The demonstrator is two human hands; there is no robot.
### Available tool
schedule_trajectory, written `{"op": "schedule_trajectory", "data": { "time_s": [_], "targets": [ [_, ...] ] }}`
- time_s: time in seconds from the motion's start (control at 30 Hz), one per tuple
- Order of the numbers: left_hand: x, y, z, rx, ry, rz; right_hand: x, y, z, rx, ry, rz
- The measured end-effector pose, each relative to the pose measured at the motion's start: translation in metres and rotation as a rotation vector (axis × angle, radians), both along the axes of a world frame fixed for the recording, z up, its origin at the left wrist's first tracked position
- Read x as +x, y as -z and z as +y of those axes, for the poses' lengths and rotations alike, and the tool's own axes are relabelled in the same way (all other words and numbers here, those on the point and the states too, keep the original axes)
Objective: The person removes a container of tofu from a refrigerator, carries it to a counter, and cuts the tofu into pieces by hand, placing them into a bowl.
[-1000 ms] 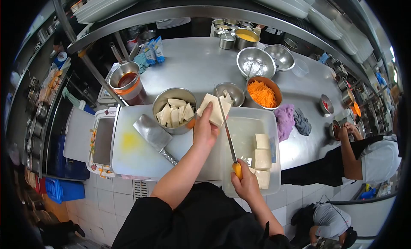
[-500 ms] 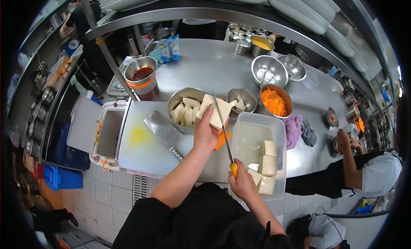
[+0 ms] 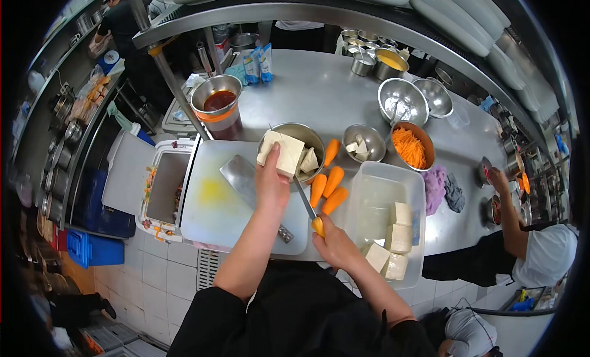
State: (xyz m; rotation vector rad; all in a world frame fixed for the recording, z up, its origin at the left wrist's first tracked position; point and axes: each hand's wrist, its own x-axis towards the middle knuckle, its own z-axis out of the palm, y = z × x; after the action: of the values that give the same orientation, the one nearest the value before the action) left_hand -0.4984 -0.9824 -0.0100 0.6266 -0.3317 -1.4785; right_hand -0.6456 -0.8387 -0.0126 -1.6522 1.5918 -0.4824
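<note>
My left hand (image 3: 270, 188) grips a white block of tofu (image 3: 281, 152) above a steel bowl (image 3: 318, 142). Cut tofu pieces (image 3: 309, 161) lie in that bowl. In my right hand (image 3: 338, 241) is a yellow-handled knife (image 3: 305, 200); its blade runs up to the tofu's lower right edge and is partly hidden behind the block. Right of the knife, a clear plastic tub (image 3: 356, 215) contains several tofu blocks (image 3: 399, 239) at its right side. Peeled carrots (image 3: 334, 182) lie between bowl and tub. A cleaver (image 3: 236, 174) rests on the white cutting board (image 3: 206, 228), partly behind my left forearm.
Shredded carrot (image 3: 409, 148) fills a bowl right of a small bowl (image 3: 381, 145) with white pieces. A container of red-brown liquid (image 3: 220, 100) stands back left, beyond an open bin (image 3: 166, 179). An overhead shelf (image 3: 344, 19) spans the counter. A co-worker (image 3: 544, 252) works at right.
My left hand has moved the tofu left over the bowl. The knife has shifted left and lower, its blade now partly behind the block. The carrots have come into fuller view.
</note>
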Motion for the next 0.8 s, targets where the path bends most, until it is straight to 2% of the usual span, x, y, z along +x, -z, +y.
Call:
{"op": "schedule_trajectory", "data": {
  "time_s": [0.1,0.17,0.2,0.27,0.33,0.37,0.43,0.47,0.6,0.67,0.7,0.77,0.8],
  "targets": [
    [0.011,0.004,-0.013,0.010,0.032,-0.040,0.001,0.007,-0.011,-0.040,-0.017,-0.037],
    [0.019,0.008,-0.025,0.015,0.060,-0.058,-0.004,0.001,-0.023,0.387,0.039,-0.536],
    [0.025,0.009,-0.032,0.016,0.113,-0.110,-0.006,-0.001,-0.027,0.387,0.040,-0.536],
    [0.038,0.012,-0.047,0.018,0.168,-0.162,-0.008,-0.005,-0.034,0.485,0.109,-0.764],
    [0.051,0.015,-0.059,-0.011,0.221,-0.391,-0.008,-0.008,-0.034,0.450,0.129,-0.746],
    [0.056,0.012,-0.059,-0.010,0.221,-0.391,-0.009,-0.009,-0.034,0.412,0.149,-0.728],
    [0.064,0.005,-0.059,0.028,0.148,-0.652,-0.015,-0.008,-0.030,0.371,0.171,-0.707],
    [0.068,0.004,-0.059,0.004,0.150,-0.657,-0.018,-0.007,-0.026,0.328,0.192,-0.686],
    [0.075,-0.002,-0.050,-0.025,0.216,-0.554,-0.029,-0.016,-0.006,0.212,0.243,-0.608],
    [0.083,0.002,-0.050,-0.035,0.497,-0.386,-0.031,-0.022,0.004,0.090,0.246,-0.340],
    [0.083,0.002,-0.050,-0.038,0.492,-0.385,-0.032,-0.022,0.009,0.087,0.241,-0.339],
    [0.084,0.000,-0.050,-0.028,0.712,-0.195,-0.033,-0.021,0.018,-0.064,0.141,-0.101],
    [0.082,-0.001,-0.049,-0.031,0.711,-0.194,-0.033,-0.019,0.021,-0.068,0.140,-0.099]
  ]
}}
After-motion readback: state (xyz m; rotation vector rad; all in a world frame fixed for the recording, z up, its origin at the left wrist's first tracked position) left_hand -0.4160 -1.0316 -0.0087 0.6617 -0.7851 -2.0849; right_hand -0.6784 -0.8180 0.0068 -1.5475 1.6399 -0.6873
